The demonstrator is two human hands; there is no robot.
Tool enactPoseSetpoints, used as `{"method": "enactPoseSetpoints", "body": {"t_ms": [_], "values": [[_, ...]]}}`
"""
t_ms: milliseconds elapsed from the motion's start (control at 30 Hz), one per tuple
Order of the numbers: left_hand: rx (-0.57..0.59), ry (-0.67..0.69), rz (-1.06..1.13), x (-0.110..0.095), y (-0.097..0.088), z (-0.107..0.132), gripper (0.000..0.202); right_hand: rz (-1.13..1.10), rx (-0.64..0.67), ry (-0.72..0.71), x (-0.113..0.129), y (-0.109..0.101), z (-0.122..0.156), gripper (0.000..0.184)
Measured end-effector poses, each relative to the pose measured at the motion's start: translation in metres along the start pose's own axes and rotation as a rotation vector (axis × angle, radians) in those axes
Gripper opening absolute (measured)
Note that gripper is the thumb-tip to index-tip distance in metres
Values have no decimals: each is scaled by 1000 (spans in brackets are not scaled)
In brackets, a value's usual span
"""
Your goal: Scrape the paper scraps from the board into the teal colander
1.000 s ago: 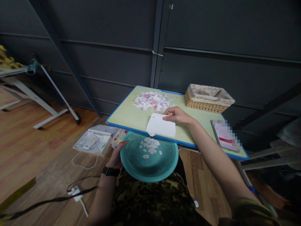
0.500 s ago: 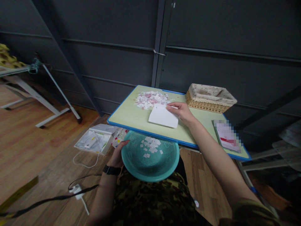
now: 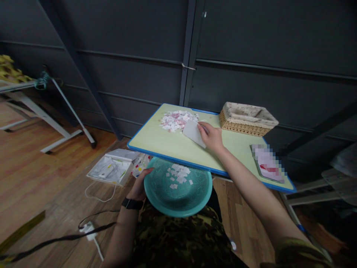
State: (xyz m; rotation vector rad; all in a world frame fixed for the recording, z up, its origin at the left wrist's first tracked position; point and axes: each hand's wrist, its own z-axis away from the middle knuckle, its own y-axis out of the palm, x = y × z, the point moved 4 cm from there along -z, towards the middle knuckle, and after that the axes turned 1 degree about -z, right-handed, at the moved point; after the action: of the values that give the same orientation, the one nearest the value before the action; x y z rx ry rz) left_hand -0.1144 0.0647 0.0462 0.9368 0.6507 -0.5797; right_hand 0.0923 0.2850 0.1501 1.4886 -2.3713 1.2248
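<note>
My right hand is closed on a white card, which is tilted over the table with its far edge at a pile of small paper pieces, white and pinkish. My left hand grips the left rim of a green plastic basket. The basket rests at my lap, just under the table's near edge. Several small white paper pieces lie inside it. Part of my left hand's fingers is hidden behind the rim.
The yellow-green table has a blue edge. A lined wicker basket stands at its back right, and a phone-like flat object lies near its right end. On the floor at left are an open white box and a power strip.
My right hand has turned the card from nearly flat to tilted, its edge now up against the paper pile. My left hand and the green basket stay put.
</note>
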Motion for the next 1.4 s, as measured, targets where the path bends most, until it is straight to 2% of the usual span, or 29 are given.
{"method": "enactPoseSetpoints", "body": {"t_ms": [133, 367, 700, 900, 1000, 1100, 1267, 1400], "values": [[29, 3, 14, 1, -1, -1, 11, 31, -51, -26, -6, -6, -2, 30], [28, -11, 9, 4, -4, -4, 15, 53, -162, 16, -21, -26, -11, 31], [11, -21, 10, 2, -4, -3, 10, 54, -81, 11, -21, -14, -10, 32], [4, -15, 1, 1, -1, -1, 11, -21, -125, 41, -23, -17, -13, 34], [6, -16, -12, 1, 0, -1, 11, -19, -90, 35, -22, -14, -12, 34], [1, -14, -14, 1, 0, -1, 13, -52, -58, 27, -22, -12, -12, 32], [5, -11, -13, 1, 0, 0, 19, -69, -102, 56, -23, -14, -12, 34], [1, -3, -1, 1, 0, -1, 22, -47, -83, 67, -22, -13, -12, 33]]}}
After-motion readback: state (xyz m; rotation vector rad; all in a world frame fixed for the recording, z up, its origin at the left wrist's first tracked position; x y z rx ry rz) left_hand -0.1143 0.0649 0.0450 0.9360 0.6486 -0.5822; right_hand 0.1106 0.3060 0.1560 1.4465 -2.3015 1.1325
